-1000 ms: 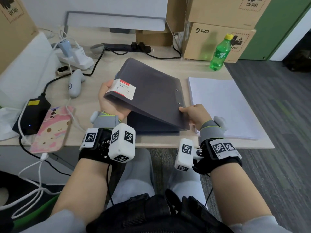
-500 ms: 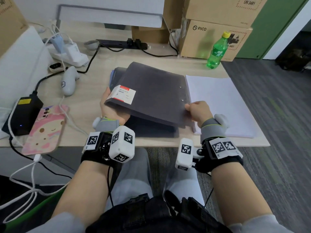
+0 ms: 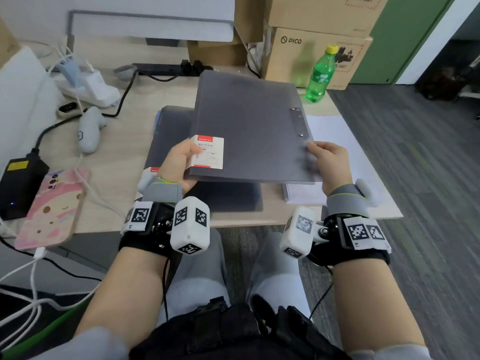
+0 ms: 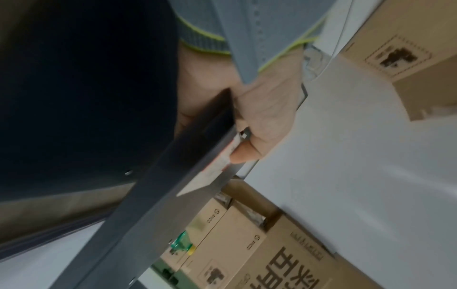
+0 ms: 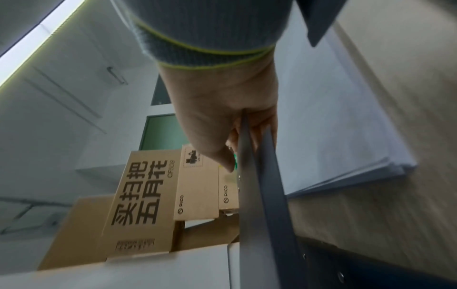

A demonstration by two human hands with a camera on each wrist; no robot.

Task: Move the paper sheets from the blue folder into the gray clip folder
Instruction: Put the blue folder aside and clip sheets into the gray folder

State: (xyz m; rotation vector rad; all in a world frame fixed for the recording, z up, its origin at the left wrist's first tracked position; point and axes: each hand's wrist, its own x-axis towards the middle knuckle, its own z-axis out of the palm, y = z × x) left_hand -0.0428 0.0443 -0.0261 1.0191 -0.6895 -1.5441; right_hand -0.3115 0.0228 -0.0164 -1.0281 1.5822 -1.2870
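Nearest, left hand (image 3: pixel 181 162) pinching the near left corner of the gray clip folder (image 3: pixel 249 126) at its white label (image 3: pixel 209 152); right hand (image 3: pixel 328 162) gripping the near right corner. Folder lifted off the desk (image 3: pixel 124 167), tilted. Beneath, another dark folder (image 3: pixel 168 141); right, paper sheets (image 3: pixel 335 131). Farther back, green bottle (image 3: pixel 319 74).

Even, diffuse indoor light; soft shadows. Head view sharp centrally, wide-angle bending at edges. Both wrist views motion-blurred and skewed; left wrist view's upper-left region dark. No glare.
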